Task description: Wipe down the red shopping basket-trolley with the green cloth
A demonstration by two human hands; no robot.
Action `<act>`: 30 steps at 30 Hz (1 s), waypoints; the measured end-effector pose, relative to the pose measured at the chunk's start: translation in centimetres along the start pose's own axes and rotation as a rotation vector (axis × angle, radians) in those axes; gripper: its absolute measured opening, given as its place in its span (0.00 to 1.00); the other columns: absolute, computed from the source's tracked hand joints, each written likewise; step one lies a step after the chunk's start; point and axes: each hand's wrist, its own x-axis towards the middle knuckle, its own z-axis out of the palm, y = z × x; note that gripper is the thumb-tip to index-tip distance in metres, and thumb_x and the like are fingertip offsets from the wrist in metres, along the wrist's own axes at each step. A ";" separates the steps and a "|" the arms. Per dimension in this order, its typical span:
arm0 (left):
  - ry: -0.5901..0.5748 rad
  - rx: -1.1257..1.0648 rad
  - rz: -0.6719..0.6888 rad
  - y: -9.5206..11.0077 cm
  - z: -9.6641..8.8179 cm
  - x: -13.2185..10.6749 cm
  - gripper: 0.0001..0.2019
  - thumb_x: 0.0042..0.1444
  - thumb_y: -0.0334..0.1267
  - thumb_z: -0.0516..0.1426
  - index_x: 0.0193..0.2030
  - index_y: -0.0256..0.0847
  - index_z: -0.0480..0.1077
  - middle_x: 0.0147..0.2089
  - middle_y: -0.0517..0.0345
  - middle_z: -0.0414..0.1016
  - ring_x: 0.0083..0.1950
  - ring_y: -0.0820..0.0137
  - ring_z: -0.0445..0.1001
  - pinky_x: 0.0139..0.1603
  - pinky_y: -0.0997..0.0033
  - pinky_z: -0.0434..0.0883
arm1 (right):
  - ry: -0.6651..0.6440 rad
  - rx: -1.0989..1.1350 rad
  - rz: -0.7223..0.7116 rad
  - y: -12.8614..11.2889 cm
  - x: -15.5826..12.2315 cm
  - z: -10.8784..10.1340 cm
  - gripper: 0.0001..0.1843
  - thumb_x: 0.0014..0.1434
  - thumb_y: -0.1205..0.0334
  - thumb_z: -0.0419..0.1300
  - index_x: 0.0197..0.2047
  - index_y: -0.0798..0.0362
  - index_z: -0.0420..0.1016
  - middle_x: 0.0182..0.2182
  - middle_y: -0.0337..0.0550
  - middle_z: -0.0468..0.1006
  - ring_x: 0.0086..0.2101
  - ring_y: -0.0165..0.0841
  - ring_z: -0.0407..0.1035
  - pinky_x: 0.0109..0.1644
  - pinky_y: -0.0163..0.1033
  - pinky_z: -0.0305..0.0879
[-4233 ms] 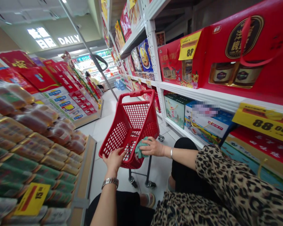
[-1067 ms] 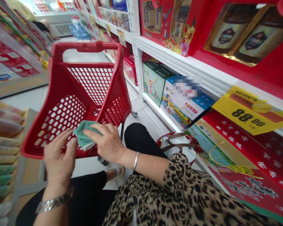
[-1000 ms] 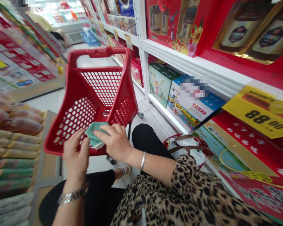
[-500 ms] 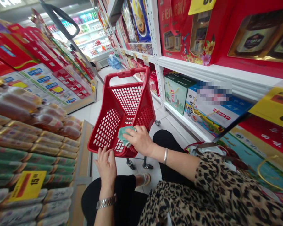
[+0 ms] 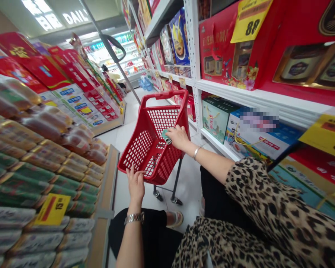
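left hand (image 5: 134, 185): open, fingers on basket's near rim | right hand (image 5: 178, 137): closed on green cloth (image 5: 166, 136), pressing it against basket's inner right side | basket (image 5: 136, 149): red, wheeled, between the hands | packaged food (image 5: 44, 175) left; gift boxes (image 5: 215, 120) right | person (image 5: 108, 72) far down aisle

A supermarket aisle runs ahead, its pale tiled floor (image 5: 123, 141) narrowing into the distance. On the right stand white perforated metal shelves (image 5: 194, 48) stacked with red gift boxes (image 5: 226, 56); on the left, a low wooden-edged display (image 5: 106, 193) of packaged goods. Far off glows a lit refrigerated case (image 5: 114, 56) – its contents too small to make out – beneath ceiling lights (image 5: 44, 16).
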 end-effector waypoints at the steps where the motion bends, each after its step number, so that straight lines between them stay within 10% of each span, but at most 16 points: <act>1: -0.004 -0.009 0.001 -0.3 0.0 0.3 0.16 0.64 0.38 0.50 0.37 0.42 0.79 0.77 0.52 0.62 0.82 0.50 0.46 0.80 0.42 0.49 | -0.021 -0.011 -0.009 -0.5 -0.2 0.0 0.21 0.73 0.69 0.48 0.53 0.44 0.81 0.53 0.46 0.78 0.52 0.45 0.59 0.53 0.50 0.57; 10: -0.047 -0.003 0.065 -2.6 0.1 2.9 0.15 0.63 0.36 0.48 0.32 0.42 0.75 0.73 0.53 0.66 0.81 0.53 0.47 0.80 0.42 0.48 | 0.170 0.180 -0.072 -4.7 -5.9 6.7 0.24 0.66 0.73 0.53 0.61 0.47 0.76 0.60 0.48 0.74 0.51 0.44 0.61 0.51 0.48 0.60; 15: -0.127 0.034 0.194 -3.7 -0.6 3.6 0.15 0.62 0.34 0.47 0.33 0.44 0.74 0.60 0.53 0.77 0.79 0.58 0.52 0.80 0.38 0.45 | 0.358 0.206 -0.516 -5.5 -9.2 12.7 0.18 0.67 0.72 0.56 0.55 0.47 0.79 0.52 0.47 0.78 0.50 0.40 0.62 0.52 0.46 0.60; 22: -0.181 0.035 0.260 -4.9 -1.9 3.6 0.18 0.63 0.35 0.45 0.29 0.44 0.73 0.58 0.54 0.78 0.79 0.61 0.54 0.81 0.42 0.41 | 0.442 0.037 -0.990 -5.6 -10.1 14.8 0.10 0.72 0.63 0.58 0.46 0.40 0.80 0.52 0.34 0.81 0.52 0.37 0.66 0.52 0.45 0.56; 30: -0.117 -0.059 0.168 -7.4 -3.4 3.4 0.15 0.63 0.37 0.49 0.31 0.44 0.75 0.71 0.54 0.70 0.82 0.59 0.46 0.81 0.43 0.41 | 0.350 -0.082 -0.813 -0.2 -9.4 14.7 0.11 0.71 0.68 0.58 0.41 0.45 0.80 0.48 0.36 0.83 0.47 0.34 0.68 0.50 0.45 0.53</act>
